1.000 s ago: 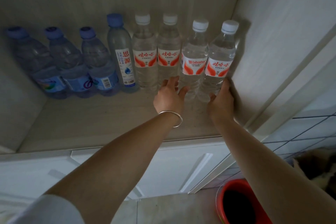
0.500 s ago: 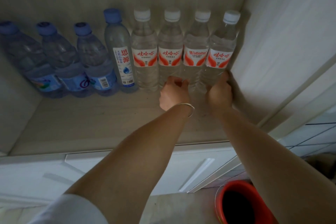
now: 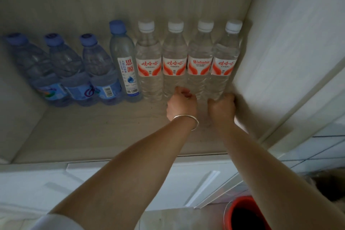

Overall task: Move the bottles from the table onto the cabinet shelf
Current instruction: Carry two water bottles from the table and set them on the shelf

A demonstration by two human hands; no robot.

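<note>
Four clear water bottles with white caps and red labels stand upright in a row at the back right of the cabinet shelf (image 3: 93, 129). My right hand (image 3: 222, 108) wraps the base of the rightmost bottle (image 3: 223, 65), which stands against the cabinet's side wall. My left hand (image 3: 182, 104), with a silver bracelet on the wrist, has its fingers curled against the bases of the second bottle (image 3: 174, 65) and the third bottle (image 3: 199, 65). Left of them stand a tall blue-capped bottle (image 3: 123, 58) and three short blue bottles (image 3: 65, 67).
The cabinet's right side wall (image 3: 280, 43) closes off the shelf beside my right hand. White drawer fronts (image 3: 186, 183) sit below the shelf edge. A red bucket (image 3: 242, 214) stands on the floor at the lower right. The front part of the shelf is bare wood.
The two right-hand bottles have gone from tilted to upright and sit back in line with the row. Both hands slid forward with them, and my left fingers have curled in.
</note>
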